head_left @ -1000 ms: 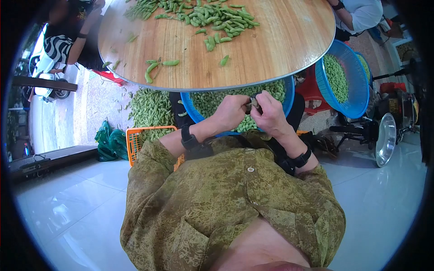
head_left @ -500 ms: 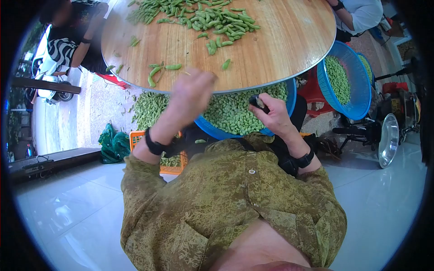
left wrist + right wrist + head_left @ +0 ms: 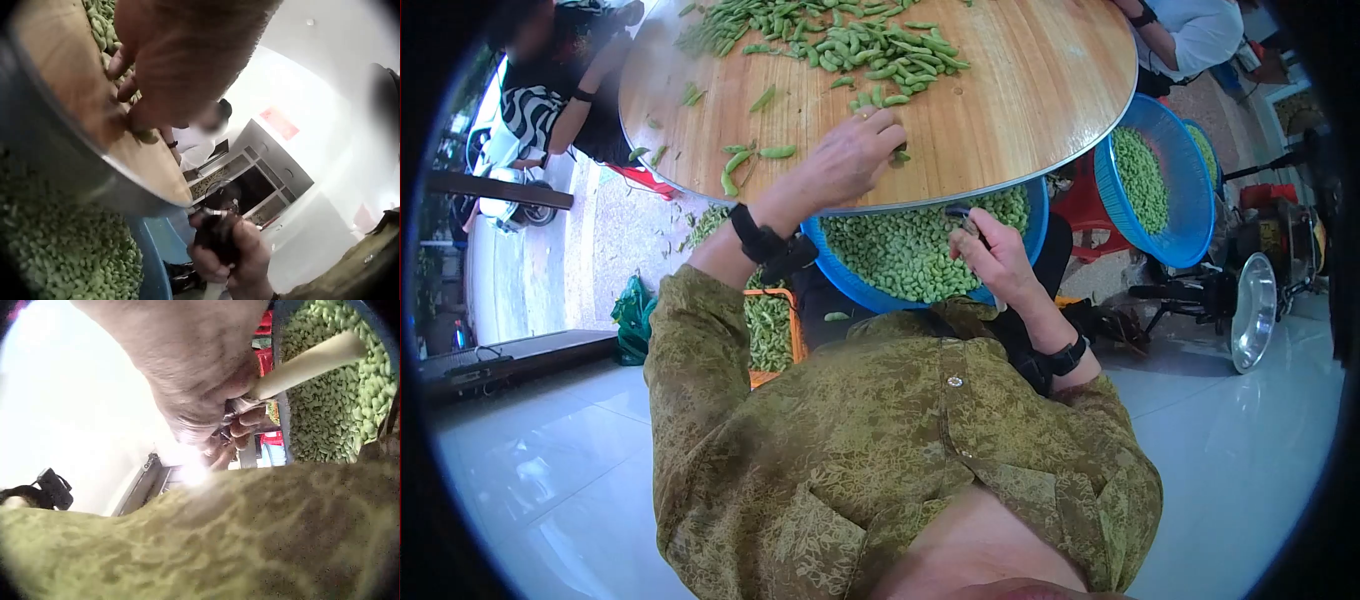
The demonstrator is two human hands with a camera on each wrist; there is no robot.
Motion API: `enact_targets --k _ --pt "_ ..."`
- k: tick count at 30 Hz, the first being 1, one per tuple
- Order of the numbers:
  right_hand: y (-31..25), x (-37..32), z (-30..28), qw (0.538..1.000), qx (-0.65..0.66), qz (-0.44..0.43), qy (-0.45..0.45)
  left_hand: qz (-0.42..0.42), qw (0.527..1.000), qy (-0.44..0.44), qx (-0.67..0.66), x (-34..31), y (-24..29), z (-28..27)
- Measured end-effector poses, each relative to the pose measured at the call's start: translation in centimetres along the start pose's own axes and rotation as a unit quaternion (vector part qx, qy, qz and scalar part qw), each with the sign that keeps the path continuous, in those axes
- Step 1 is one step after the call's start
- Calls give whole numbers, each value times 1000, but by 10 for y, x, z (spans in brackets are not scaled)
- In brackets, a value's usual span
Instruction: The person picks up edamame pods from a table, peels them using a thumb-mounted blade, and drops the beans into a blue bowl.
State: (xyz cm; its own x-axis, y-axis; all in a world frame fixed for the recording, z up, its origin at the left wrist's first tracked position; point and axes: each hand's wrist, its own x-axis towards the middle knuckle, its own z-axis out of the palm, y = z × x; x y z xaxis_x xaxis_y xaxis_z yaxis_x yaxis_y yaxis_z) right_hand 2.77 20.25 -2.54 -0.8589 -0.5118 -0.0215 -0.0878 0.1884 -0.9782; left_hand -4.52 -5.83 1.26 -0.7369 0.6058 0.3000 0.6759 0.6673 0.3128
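My left hand (image 3: 855, 160) is over the wooden tabletop (image 3: 1000, 110), fingers bent down and spread. Its fingertips are right at a green bean pod (image 3: 147, 135) near the table's front edge. My right hand (image 3: 997, 255) grips a tool (image 3: 312, 364) with a pale, rod-like handle and a dark metal end; the palm covers much of it. That hand is above a blue basin (image 3: 855, 285) of shelled green beans (image 3: 905, 250), which sits partly under the table. A heap of unshelled pods (image 3: 885, 50) lies farther back on the tabletop.
A few loose pods (image 3: 777, 152) lie at the table's left front. To the left stands an orange basket (image 3: 797, 330) of pods, with a green bag (image 3: 632, 320) beyond. Another blue basin (image 3: 1165, 240) and a metal bowl (image 3: 1255, 315) stand at right. Two people sit across the table.
Both hands were together over the basin. The left hand has since moved up and forward to a pod on the tabletop. The right hand stays above the basin with the tool.
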Motion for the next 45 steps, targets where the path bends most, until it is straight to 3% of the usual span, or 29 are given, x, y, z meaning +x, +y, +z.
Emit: enact_targets --k 1,2,3,4,5,7,11,15,17,21,23,26,30,32,33,35,36,37,38,39,41,42,43,44,45 --pt "-2 1 1 1000 3 -1 4 -65 998 12 -20 -3 9 1" --pt "-8 3 4 997 69 5 22 -61 998 8 -20 -4 19 2" --pt "-14 3 7 990 136 10 40 -174 967 24 -182 -5 33 1" --pt "-17 5 8 989 138 12 45 -282 897 39 -337 -6 45 1" --pt "-21 7 9 983 180 3 47 -280 898 35 -339 -6 53 2" --pt "-26 9 13 967 249 -10 51 -313 777 54 -543 -8 66 6" --pt "-20 10 12 966 259 4 17 -340 748 22 -569 -10 78 14" --pt "-19 9 13 953 304 13 -6 -354 738 26 -575 -12 78 23" --pt "-18 8 12 950 313 17 -16 -304 795 76 -520 -14 81 29" --pt "-19 6 14 954 301 16 -7 -299 788 102 -527 -18 86 32" --pt "-21 6 16 951 309 20 2 -282 854 103 -424 -24 82 42" --pt "-19 6 19 966 257 12 37 -273 854 147 -418 -24 86 44" --pt "-12 8 21 972 224 -1 70 -275 831 140 -463 -21 80 45" --pt "-11 6 18 974 211 -15 76 -325 714 94 -613 -18 80 37" --pt "-13 5 12 974 220 -6 58 -325 714 94 -613 -17 77 35" --pt "-10 11 9 973 228 3 37 -333 562 18 -757 -18 70 31" --pt "-3 15 10 985 80 -135 73 -334 561 18 -757 -18 69 31" --pt "2 17 10 955 -71 -268 106 -351 504 -1 -789 -18 69 33" --pt "4 16 9 955 -72 -267 105 -367 443 -20 -818 -18 69 35" --pt "6 15 7 944 -121 -285 111 -366 443 -19 -818 -18 70 38" --pt "3 14 6 930 -171 -304 115 -372 533 -18 -759 -18 73 42" --pt "-3 9 6 949 -149 -249 123 -372 533 -16 -760 -16 76 40" --pt "-6 6 7 965 -126 -191 129 -369 570 -8 -734 -13 80 37" --pt "-3 5 9 965 -126 -190 129 -364 606 1 -707 -12 84 36" --pt "3 6 10 982 -28 -132 132 -364 607 3 -707 -10 88 36"
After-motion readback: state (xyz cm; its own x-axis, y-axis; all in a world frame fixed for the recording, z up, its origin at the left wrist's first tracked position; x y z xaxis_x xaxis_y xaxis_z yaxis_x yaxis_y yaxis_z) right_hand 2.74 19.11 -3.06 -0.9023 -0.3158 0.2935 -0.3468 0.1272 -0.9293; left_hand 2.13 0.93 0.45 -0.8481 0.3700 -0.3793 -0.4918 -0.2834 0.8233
